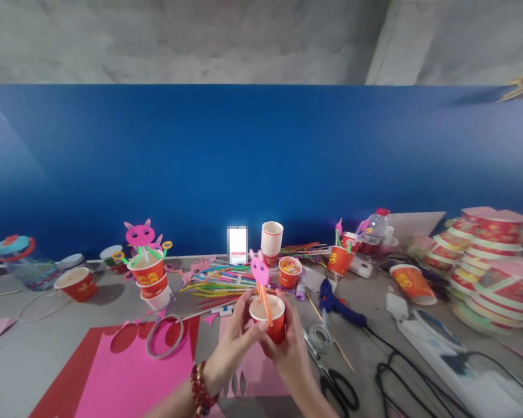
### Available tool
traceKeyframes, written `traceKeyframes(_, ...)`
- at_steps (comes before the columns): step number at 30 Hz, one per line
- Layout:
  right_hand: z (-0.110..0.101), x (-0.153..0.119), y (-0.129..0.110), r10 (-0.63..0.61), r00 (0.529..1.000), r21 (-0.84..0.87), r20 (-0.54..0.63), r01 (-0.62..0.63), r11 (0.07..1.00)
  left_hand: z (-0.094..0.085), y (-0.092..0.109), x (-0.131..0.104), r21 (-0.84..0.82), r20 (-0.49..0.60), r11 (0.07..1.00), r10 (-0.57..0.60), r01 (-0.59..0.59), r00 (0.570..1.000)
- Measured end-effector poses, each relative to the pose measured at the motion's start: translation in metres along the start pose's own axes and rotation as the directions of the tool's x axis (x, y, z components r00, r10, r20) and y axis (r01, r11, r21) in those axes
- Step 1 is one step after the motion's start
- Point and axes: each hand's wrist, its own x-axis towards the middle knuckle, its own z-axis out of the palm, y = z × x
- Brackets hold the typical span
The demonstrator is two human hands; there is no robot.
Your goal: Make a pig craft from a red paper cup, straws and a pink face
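Observation:
Between both hands is a red paper cup [273,332] with a white rim, held above the table with its opening facing up. A pink paper animal head [259,269] with long ears rises over it on orange stems [265,299] that reach down into the cup. My left hand [242,325] wraps the cup's left side, its thumb lying near the front rim. Around the right side curl the fingers of my right hand [290,338]. Below them lies a pale pink sheet [261,377] with narrow cut-out slots. The cup's far side is hidden.
Left are pink and red sheets [135,377], a tape ring [164,337] and stacked cups with a pink cat head [140,235]. Coloured pipe cleaners [218,284] lie behind. Right are scissors [337,389], a blue glue gun [337,305] with a cord, a power strip [444,348] and cup stacks [501,273].

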Motion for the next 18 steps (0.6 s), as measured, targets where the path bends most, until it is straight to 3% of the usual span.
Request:
traceKeyframes(3,-0.002,-0.007,-0.004,-0.063,0.998,-0.086,0.029,0.065,0.994,0.0,-0.016,0.002,-0.182,0.052,0.978,-0.094,0.102,0.994)
traceKeyframes(9,-0.003,-0.018,-0.023,-0.224,0.957,-0.018,0.183,0.231,0.973,-0.022,-0.035,0.014,-0.443,0.089,0.865,-0.22,0.237,0.971)
traceKeyframes(14,-0.001,-0.019,-0.031,-0.356,0.92,-0.036,0.166,0.366,0.93,-0.027,-0.033,0.014,-0.492,0.205,0.824,-0.203,0.28,0.958)
traceKeyframes(18,-0.001,-0.02,-0.033,-0.385,0.906,-0.038,0.175,0.397,0.917,-0.024,-0.027,0.013,-0.458,0.269,0.828,-0.218,0.324,0.938)
